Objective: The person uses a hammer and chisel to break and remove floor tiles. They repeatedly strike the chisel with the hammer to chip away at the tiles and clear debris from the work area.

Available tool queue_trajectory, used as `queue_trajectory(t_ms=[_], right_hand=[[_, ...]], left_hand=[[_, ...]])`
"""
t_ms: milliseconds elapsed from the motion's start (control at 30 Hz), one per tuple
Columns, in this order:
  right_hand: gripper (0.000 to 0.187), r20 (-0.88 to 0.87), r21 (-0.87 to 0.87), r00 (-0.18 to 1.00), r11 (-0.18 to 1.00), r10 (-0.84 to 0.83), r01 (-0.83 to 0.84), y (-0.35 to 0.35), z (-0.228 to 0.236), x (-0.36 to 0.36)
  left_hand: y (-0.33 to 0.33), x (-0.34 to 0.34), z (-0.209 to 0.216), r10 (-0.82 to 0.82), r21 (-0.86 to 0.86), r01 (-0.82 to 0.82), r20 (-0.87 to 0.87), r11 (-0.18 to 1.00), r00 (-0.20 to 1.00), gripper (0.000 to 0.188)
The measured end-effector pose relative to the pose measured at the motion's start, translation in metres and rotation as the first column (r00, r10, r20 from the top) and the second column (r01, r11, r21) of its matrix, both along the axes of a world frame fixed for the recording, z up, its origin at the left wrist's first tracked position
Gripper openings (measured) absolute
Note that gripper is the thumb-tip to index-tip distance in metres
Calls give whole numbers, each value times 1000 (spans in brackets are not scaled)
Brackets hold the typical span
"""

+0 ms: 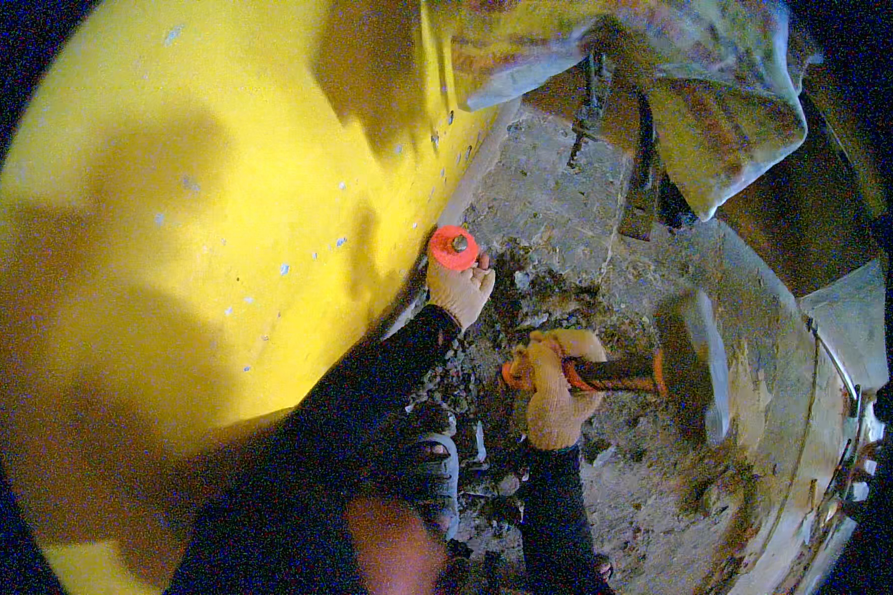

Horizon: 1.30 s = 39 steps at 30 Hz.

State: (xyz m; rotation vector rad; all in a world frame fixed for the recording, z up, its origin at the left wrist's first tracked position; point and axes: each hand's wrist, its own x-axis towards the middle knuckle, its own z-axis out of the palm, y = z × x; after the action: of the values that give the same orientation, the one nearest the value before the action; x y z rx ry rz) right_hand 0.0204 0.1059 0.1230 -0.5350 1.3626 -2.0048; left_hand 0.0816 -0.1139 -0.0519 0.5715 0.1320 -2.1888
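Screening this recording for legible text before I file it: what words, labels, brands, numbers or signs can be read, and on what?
No readable text anywhere.
Hammer in the right hand: blurred; any marking is unreadable.
Orange-guarded chisel in the left hand: no lettering visible.
Yellow wall: chips and shadows, no sign.

Plastic guard point(444, 251), metal hammer head point(697, 367), chipped painted wall point(278, 188), rough rubble point(551, 295)

A red-guarded chisel point(459, 244) is held by the left hand point(460, 289) near a yellow wall point(268, 198), a hammer point(637, 376) by the right hand point(559, 397)
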Motion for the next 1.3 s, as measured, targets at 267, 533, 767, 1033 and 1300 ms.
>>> queue_trajectory(t_ms=[267,533,767,1033,1300], right_hand=[[19,-395,408,866,903,307,-134,-55,-106,15],[24,-22,510,945,817,326,-270,-4,-108,10],[18,86,385,994,918,67,-96,17,-19,-9],[13,116,-271,988,954,-104,133,2,7,1],[35,-325,568,845,802,425,-185,-53,-101,0]], left_hand=[[4,1,21,333,-585,512,798,629,502,21],[-3,-2,-6,53,-386,-10,101,922,993,29],[6,2,19,-19,-36,20,46,999,999,42],[4,3,25,-79,-95,70,-92,993,993,42],[-10,-6,14,2,-453,76,168,889,986,39]])
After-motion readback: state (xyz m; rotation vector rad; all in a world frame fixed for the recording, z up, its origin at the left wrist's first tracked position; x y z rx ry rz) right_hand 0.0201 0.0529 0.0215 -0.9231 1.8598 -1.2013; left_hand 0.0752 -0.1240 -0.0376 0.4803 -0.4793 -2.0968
